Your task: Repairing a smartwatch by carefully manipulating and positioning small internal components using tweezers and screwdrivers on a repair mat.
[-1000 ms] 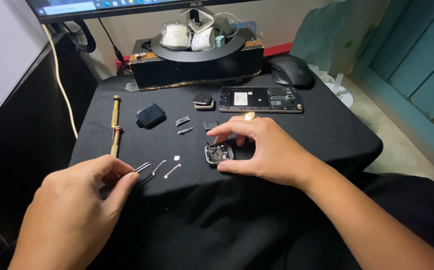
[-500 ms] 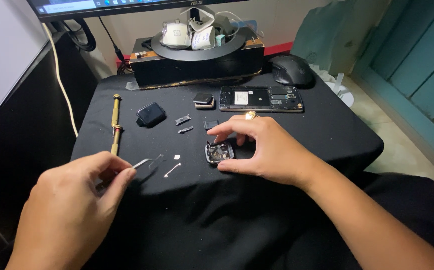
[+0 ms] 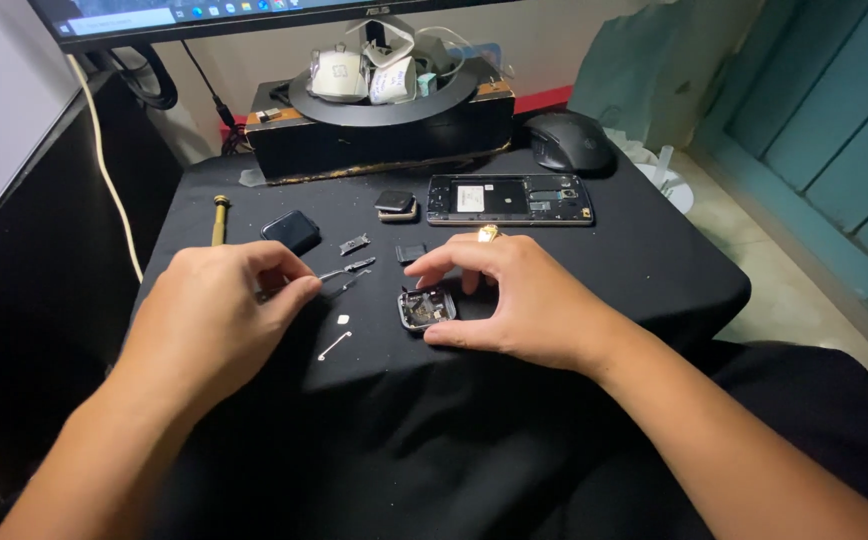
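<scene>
Under right hand (image 3: 524, 300): watch case (image 3: 426, 309).

Soft, even light from above, brightest at one to three o'clock on the floor (image 3: 754, 270). The black cloth (image 3: 634, 270) swallows detail, shadows barely register. Both forearms at six o'clock go slightly soft, possibly motion blur. Edges bow outward a little, wide-angle style.

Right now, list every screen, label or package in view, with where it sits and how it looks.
Monitor: top edge, behind the table; lit strip of its screen shows, black bezel.
Opened phone: far side of the table, beside the mouse; black rectangle with a white label in the middle.
White packets: piled on the round black stand; printing too small to tell.
</scene>
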